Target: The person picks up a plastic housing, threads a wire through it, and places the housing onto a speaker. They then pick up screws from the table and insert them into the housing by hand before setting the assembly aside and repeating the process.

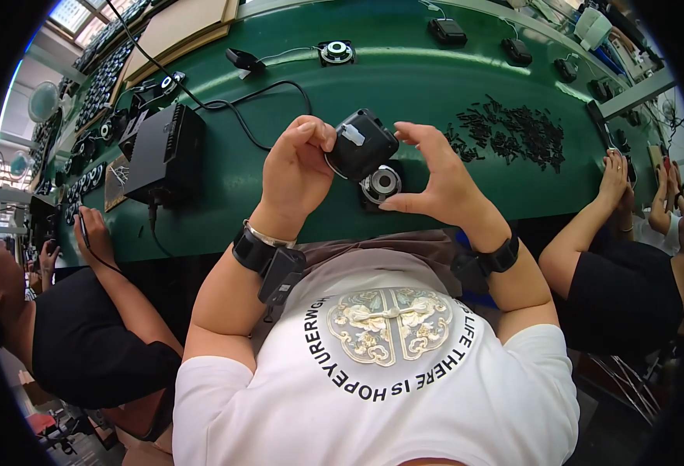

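Head view: left hand holds white-patched housing; lettered shirt.

We see bright light, a window glowing beyond the far left corner of the table, pale glare streaking near its far edge, and straight lines bowing toward the black rim.

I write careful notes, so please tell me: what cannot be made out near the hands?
Head view:
Underside of the black box in the left hand: faces away.
Part of the speaker: covered by the box.
Number of small black pieces: too small, overlapping.
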{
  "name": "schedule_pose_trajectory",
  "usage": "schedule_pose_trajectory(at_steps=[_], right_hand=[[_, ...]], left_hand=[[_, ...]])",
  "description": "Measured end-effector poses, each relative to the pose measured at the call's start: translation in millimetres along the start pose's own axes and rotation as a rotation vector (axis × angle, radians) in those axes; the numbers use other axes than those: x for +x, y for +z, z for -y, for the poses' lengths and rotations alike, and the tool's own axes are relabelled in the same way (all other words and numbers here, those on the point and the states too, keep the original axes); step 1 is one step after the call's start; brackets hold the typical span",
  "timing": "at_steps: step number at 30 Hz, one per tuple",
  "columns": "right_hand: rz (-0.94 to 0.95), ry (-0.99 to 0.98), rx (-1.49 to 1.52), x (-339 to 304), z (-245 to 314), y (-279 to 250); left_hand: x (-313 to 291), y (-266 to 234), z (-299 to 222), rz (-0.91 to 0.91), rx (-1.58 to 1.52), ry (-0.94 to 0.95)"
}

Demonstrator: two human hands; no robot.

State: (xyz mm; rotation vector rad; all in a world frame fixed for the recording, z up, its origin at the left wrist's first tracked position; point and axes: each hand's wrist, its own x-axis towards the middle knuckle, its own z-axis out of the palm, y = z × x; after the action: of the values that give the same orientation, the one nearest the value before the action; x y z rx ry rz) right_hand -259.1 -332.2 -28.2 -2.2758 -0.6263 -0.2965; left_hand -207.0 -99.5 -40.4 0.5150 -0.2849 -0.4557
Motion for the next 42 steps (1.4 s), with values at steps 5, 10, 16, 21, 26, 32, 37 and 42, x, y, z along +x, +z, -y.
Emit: schedule_pose_trajectory(at_steps=[5, 10, 16, 21, 26, 32, 37, 42], right_hand=[[-0.154, 0.029, 0.098, 9, 16, -2], [-0.203, -0.040, -0.025, 8, 15, 4], [-0.134, -0.128, -0.120, 20, 15, -14], [0.052, -0.088, -0.072, 22, 12, -18], [0.140, -0.057, -0.097, 1, 1, 0], [0.108, -0.097, -0.113, -5, -4, 7], [0.111, -0.072, -0.056, -6, -5, 9], [0.087, -0.119, -0.077, -6, -2, 8]], left_hand=[[-6, 23, 16, 0.036, 0.147, 0.101], [-14, 40, 25, 0.037, 0.183, 0.081], [-1, 51, 0, 0.062, 1.524, 0.407], [14, 62, -10, 0.033, 1.633, 0.108], [16, 35, 4, -0.040, 0.682, 0.261], [3, 33, 23, -0.051, 0.707, 0.205], [-1, 23, 20, 0.062, 1.506, 0.104], [4, 17, 16, 0.064, 1.319, -0.011]])
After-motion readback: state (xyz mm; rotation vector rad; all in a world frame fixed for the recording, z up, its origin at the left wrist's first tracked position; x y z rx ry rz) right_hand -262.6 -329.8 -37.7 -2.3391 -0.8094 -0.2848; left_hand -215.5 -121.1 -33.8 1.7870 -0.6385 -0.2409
